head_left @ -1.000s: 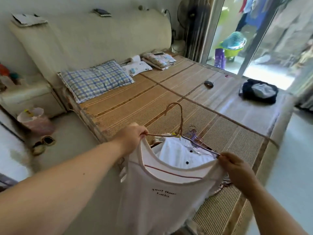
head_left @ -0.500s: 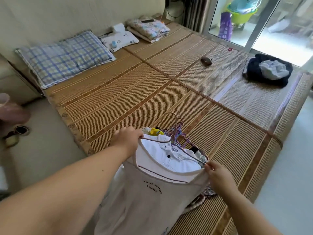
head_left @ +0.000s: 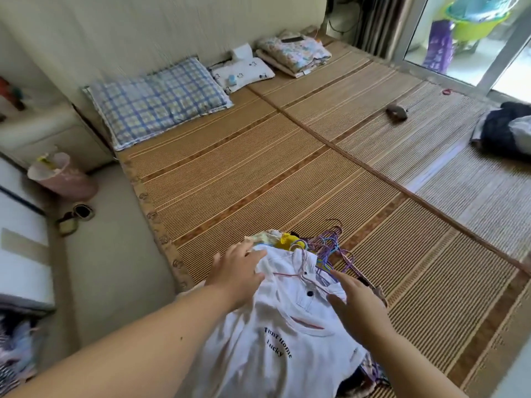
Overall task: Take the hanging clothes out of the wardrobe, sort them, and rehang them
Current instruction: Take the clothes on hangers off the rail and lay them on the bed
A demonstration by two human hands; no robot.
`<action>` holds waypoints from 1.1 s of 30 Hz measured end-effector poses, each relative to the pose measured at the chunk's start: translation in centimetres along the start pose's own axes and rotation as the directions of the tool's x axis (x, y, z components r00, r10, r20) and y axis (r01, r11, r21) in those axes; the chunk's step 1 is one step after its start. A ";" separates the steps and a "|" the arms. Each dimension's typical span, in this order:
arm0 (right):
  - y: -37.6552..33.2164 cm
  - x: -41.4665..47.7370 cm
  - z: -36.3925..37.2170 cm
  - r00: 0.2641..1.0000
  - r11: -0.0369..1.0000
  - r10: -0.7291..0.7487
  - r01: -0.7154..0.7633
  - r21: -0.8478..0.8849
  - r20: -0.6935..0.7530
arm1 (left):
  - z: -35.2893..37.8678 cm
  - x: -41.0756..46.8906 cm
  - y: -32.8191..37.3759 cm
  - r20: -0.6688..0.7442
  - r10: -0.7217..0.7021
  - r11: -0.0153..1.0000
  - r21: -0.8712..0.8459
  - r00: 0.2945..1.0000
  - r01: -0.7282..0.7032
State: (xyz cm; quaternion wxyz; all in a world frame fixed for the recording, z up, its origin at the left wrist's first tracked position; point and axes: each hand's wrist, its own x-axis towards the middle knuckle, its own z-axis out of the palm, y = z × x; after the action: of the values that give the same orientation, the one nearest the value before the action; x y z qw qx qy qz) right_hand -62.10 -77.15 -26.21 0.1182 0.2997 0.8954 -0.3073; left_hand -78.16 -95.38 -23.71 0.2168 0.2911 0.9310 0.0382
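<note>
Both hands were released and held nothing. The left hand [head_left: 238, 271] lay palm-down with straight fingers on the upper edge of the clothes pile [head_left: 287, 311]. The right hand [head_left: 356, 303] was spread at the pile's right side; whether it touched the fabric could not be determined.

Change noted: half a second before, each hand pinched one shoulder of the white vest [head_left: 275, 349] and held it above the pile. The vest had since been set down. It lay flat, printed side up, on top of the white buttoned shirt [head_left: 298, 282], at the near edge of the bed. Loose hangers [head_left: 330, 248] were heaped just beyond the shirt collar, beside a yellow garment [head_left: 290, 242].

Assessment: this item appeared to be laid out for sorting. Rehanging had not started, and the garments remained stacked together.

The pile rested on a striped bamboo mat [head_left: 258, 173] covering the bed. A checked pillow [head_left: 161, 99], a small white pillow [head_left: 244, 71] and a folded quilt [head_left: 296, 53] lay along the headboard [head_left: 172, 30]. A dark clothes bundle [head_left: 505, 130] lay well apart at the far right. A pink bin [head_left: 61, 178] stood on the floor to the left. A glass door [head_left: 488, 67] admitted daylight at upper right.
</note>
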 end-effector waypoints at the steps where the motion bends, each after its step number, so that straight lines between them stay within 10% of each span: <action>1: -1.6 -0.1 -0.3 0.998 0.998 -0.065 0.065 -0.027 0.012 | -0.5 -1.1 -0.3 -0.006 -0.004 1.000 -0.027 1.000 0.004; 12: -28.4 -6.0 -2.8 0.630 0.619 -0.773 0.775 -0.123 0.075 | -13.5 -18.2 -9.9 -0.397 -0.148 0.987 -0.109 0.906 0.114; 24: -58.3 -25.4 3.0 0.043 0.040 -0.996 0.999 -0.037 0.081 | -24.0 -47.8 -27.8 -0.769 -0.446 0.820 -0.145 0.459 0.554; 33: -70.6 -36.6 3.6 -0.233 -0.233 -0.972 0.972 -0.032 -0.022 | -32.1 -60.8 -31.9 -0.929 -0.360 0.669 -0.193 0.084 0.718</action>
State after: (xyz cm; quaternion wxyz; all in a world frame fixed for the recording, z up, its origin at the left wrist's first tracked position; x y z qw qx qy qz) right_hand -76.07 -140.97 19.30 -0.1851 -0.5116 0.7923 -0.2761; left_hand -63.80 -153.96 22.19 -0.4006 -0.1266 0.9067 -0.0378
